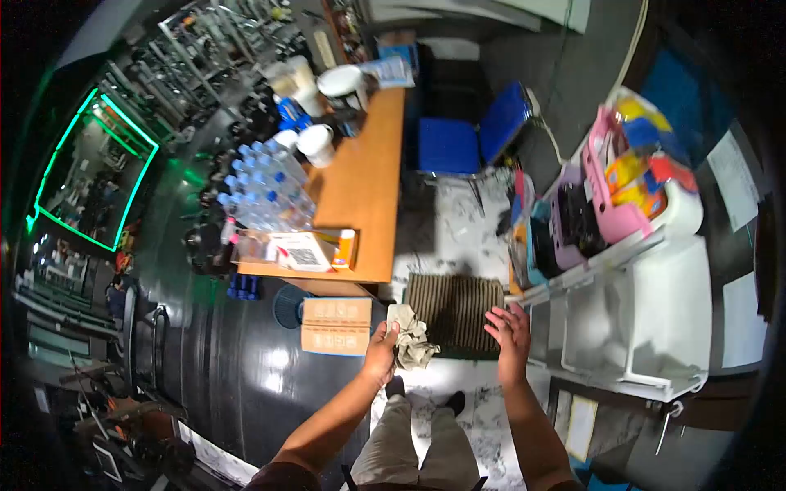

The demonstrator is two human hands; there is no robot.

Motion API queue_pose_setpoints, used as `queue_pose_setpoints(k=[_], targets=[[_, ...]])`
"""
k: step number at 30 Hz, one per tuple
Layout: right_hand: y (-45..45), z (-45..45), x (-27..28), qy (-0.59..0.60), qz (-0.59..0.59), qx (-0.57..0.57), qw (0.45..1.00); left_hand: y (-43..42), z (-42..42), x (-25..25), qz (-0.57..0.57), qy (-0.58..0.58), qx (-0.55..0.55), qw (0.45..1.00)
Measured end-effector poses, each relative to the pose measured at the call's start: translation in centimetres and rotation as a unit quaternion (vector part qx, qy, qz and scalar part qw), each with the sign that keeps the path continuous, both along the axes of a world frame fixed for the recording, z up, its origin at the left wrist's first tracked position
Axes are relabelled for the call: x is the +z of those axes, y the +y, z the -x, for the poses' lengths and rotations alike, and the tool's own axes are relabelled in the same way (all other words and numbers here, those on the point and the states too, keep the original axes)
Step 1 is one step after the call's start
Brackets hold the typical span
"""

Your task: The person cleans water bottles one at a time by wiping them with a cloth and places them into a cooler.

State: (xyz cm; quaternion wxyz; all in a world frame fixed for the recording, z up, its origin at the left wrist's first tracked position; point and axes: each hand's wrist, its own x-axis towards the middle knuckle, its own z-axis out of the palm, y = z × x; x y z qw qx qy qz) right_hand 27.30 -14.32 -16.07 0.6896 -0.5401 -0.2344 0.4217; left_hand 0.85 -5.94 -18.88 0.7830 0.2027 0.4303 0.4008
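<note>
My left hand (381,353) is closed on a crumpled beige cloth (412,340), which hangs from its right side, low in the middle of the view. My right hand (509,331) is raised with its fingers apart and nothing in it, near the right edge of a brown striped mat (454,307). The cloth appears in front of the mat's left edge. Left of my left hand, a cardboard box (336,326) stands on the dark floor.
A wooden table (360,196) bears plastic bottles (270,184), white tubs (316,145) and a small carton (303,251). Behind stands a blue chair (449,146). White shelving (667,315) with a pink basket (602,180) is at right. A dark bin (290,306) is beside the box.
</note>
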Motion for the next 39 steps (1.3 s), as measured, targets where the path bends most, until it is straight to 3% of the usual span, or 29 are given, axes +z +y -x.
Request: queue_pose_setpoints(k=[3, 5, 10, 14, 18, 27, 33, 39], targets=[[-0.4, 0.3, 5.2, -0.009, -0.031, 0.028, 0.999, -1.0, 1.3, 5.2, -0.048, -0.023, -0.004, 0.999], [-0.6, 0.6, 8.6, 0.004, -0.046, 0.034, 0.998, -2.0, 1.2, 8.7, -0.109, 0.055, 0.024, 0.992], [-1.5, 0.9, 15.2, 0.017, -0.087, 0.059, 0.994, -4.3, 1.8, 15.3, -0.099, -0.006, 0.094, 0.991], [-1.9, 0.5, 19.0, -0.010, -0.110, 0.074, 0.991, -4.1, 2.4, 16.6, -0.160, -0.062, 0.127, 0.977], [-1.3, -0.2, 20.4, -0.019, -0.111, 0.083, 0.990, -4.3, 2.1, 19.4, -0.152, -0.138, 0.148, 0.968], [6.4, -0.8, 18.2, -0.010, -0.083, 0.103, 0.991, 2.2, 3.7, 17.9, -0.155, -0.233, 0.144, 0.949], [16.7, -0.7, 17.9, -0.084, -0.064, 0.126, 0.986, 10.8, 5.4, 14.9, -0.130, -0.230, 0.165, 0.950], [27.0, 1.3, 18.5, -0.093, -0.031, 0.154, 0.983, 16.7, 7.3, 16.3, -0.106, -0.224, 0.193, 0.950]])
